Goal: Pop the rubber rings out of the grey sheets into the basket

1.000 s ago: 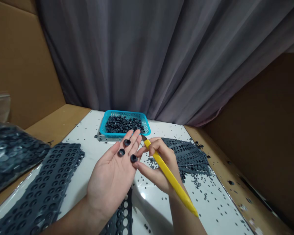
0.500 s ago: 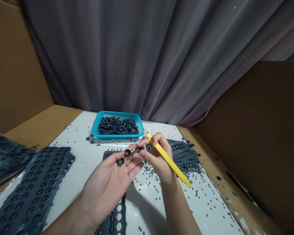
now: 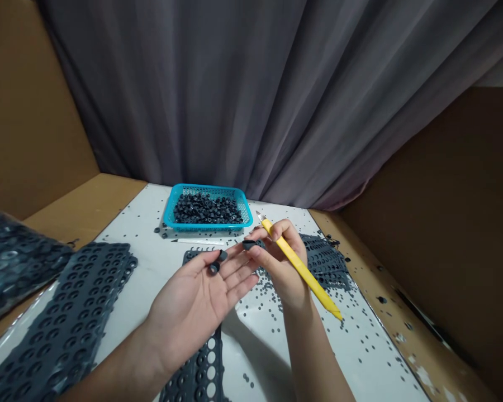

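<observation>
My left hand (image 3: pixel 193 304) is palm up, its fingers stretched out, holding two small black rubber cups (image 3: pixel 214 268) by the thumb and forefinger. Close to its fingertips, my right hand (image 3: pixel 288 273) pinches black rubber pieces (image 3: pixel 248 244) between thumb and fingers. That same hand also keeps a yellow craft knife (image 3: pixel 308 276), its blade pointing up and away and its handle slanting down to the right. Under my left hand lies a black perforated rubber sheet (image 3: pixel 188 382), partly hidden, with several holes punched through.
A blue basket (image 3: pixel 209 226) full of black rubber pieces stands at the back. A white pen-like tool (image 3: pixel 197 242) lies before it. Left are another black sheet (image 3: pixel 73 312) and a bag of black parts (image 3: pixel 14 262); right, stacked sheets (image 3: pixel 324 262). Small black discs litter the white surface.
Both hands and the scene sit slightly further right in view. The pieces in my right fingers have turned, and the cups in my left hand have shifted closer together.
</observation>
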`<state>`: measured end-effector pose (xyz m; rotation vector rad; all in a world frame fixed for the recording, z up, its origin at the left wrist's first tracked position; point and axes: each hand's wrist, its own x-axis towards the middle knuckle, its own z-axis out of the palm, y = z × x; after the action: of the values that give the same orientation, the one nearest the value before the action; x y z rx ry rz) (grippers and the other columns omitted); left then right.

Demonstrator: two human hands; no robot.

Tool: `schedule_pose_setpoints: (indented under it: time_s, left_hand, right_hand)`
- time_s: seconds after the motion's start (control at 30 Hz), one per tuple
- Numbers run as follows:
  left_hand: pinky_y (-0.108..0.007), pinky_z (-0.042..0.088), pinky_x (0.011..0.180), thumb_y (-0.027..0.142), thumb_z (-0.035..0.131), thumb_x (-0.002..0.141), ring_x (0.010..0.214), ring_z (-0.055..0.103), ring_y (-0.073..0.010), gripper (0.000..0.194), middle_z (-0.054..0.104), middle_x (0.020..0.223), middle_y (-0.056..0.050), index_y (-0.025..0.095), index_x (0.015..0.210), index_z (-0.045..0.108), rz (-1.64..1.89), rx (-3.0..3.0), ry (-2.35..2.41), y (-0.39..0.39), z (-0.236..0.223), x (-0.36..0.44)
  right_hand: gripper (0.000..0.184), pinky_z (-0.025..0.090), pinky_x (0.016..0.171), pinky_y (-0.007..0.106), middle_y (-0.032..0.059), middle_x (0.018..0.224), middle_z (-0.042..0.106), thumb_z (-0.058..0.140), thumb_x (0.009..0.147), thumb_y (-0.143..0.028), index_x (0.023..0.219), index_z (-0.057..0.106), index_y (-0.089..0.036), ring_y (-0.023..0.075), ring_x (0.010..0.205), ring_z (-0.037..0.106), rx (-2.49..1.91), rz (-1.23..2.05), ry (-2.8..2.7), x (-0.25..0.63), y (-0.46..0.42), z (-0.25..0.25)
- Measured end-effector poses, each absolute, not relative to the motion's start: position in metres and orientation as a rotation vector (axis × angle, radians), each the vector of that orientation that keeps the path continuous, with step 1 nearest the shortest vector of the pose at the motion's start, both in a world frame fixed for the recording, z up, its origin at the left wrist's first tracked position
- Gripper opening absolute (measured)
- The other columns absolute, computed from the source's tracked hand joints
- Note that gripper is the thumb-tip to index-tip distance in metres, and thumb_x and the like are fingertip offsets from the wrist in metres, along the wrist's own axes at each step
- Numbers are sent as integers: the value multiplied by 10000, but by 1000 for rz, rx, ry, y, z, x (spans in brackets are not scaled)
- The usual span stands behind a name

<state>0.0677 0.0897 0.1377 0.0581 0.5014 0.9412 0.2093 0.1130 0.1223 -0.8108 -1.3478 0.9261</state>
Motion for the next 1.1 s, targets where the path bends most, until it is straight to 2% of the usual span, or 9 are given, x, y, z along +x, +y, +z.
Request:
schedule_pose_setpoints:
  time_s: [0.2,0.33,0.53,0.77,0.87,1.0,1.07,1.1]
  left_hand:
    - [-391,485,957,137,349,880,1102,576,-234,342,632,1093,-116,147,1151,557,1001,139,407,85,136,68]
    - [-420,456,983,164,355,890,1120,562,-244,296,615,1104,-134,116,1094,564,899,115,350,85,140,67]
    - [-431,435,996,255,351,920,1138,548,-255,325,591,1142,-164,87,1143,517,853,54,315,87,139,66]
    - [-383,515,895,269,304,912,1099,578,-246,377,587,1153,-162,93,1200,471,872,-19,484,94,140,66]
    - [-331,530,843,182,342,885,1005,620,-205,314,614,1079,-146,107,1143,506,1006,-1,610,110,118,71]
    - [-201,491,754,-2,426,795,734,616,-90,258,619,811,-49,133,961,572,1203,164,838,140,59,88]
    - [-199,460,782,33,478,798,753,599,-82,253,628,888,-47,156,993,583,1163,246,877,148,33,98]
    - [-225,448,820,118,494,829,823,602,-100,247,625,974,-62,175,1055,575,1098,237,834,150,24,103]
  right_hand:
    - [335,505,902,423,4,843,686,685,709,-134,774,377,-249,215,994,634,-758,924,-1497,203,104,127]
    - [341,564,767,351,3,835,685,677,698,-111,775,371,-240,193,873,674,-750,875,-1574,205,102,127]
    - [353,555,625,274,-5,814,683,682,673,-83,766,376,-233,145,727,665,-769,795,-1586,207,100,128]
    - [358,544,713,288,-19,772,654,672,677,-77,774,365,-233,130,738,653,-785,679,-1257,214,115,127]
    - [373,540,692,278,-20,761,648,685,663,-93,777,358,-233,131,732,653,-797,595,-1202,229,123,128]
    - [375,526,682,272,-18,765,657,702,637,-96,787,384,-226,117,692,642,-777,464,-1089,260,131,132]
    - [380,521,704,277,-23,760,662,712,617,-87,785,397,-218,108,682,637,-756,398,-1013,277,133,133]
    - [381,521,718,284,-30,747,660,714,609,-87,783,401,-215,107,683,636,-747,370,-975,286,134,133]
